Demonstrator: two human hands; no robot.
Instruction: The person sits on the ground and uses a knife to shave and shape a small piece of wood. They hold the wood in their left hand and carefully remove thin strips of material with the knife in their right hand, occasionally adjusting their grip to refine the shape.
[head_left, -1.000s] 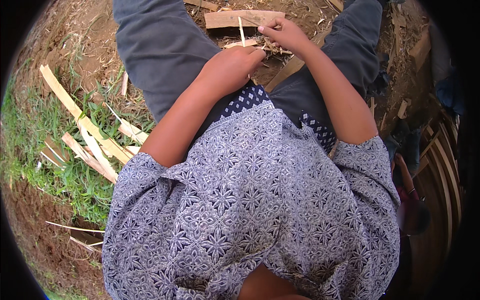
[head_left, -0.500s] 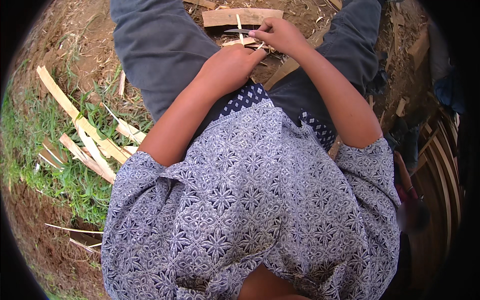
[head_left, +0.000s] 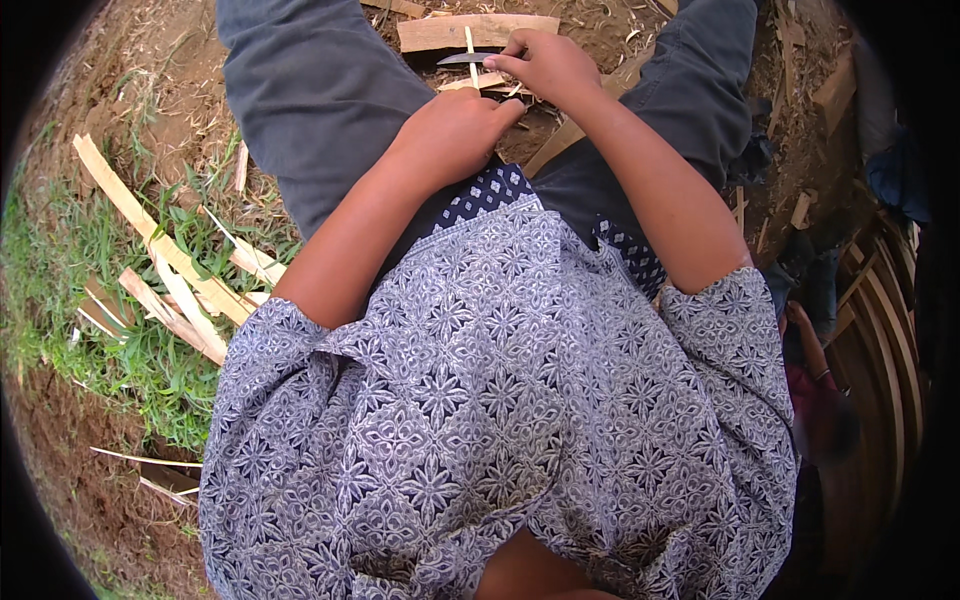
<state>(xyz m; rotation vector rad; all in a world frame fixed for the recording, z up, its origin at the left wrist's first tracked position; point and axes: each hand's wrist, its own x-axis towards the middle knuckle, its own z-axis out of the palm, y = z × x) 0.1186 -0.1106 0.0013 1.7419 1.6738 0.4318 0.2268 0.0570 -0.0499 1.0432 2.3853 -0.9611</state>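
The left hand (head_left: 452,138) is closed, knuckles up, around the near end of a slim pale stick (head_left: 469,42); most of its fingers are hidden beneath it. The stick points away from the left hand, its far end overlapping a thick, slightly curved board (head_left: 428,36) on the ground beyond both hands.

The right hand (head_left: 552,70), ahead and to the right of the left one, grips a small knife (head_left: 453,59). Its dark blade points left from the right hand and crosses the stick beyond the left hand; whether the edge touches the wood I cannot tell.

Just beyond the left hand's knuckles, a short flat offcut (head_left: 490,80) lies beneath the stick. A plank (head_left: 556,142) slants under the right forearm, nearer the body than the right hand. Dark trousers (head_left: 315,110) spread on either side of the hands. Well to the left of the left hand, long split strips (head_left: 112,182) lie on grass (head_left: 165,385). Far to the right of the right hand and further back, another person's arm (head_left: 812,345) shows beside long curved boards (head_left: 888,320).
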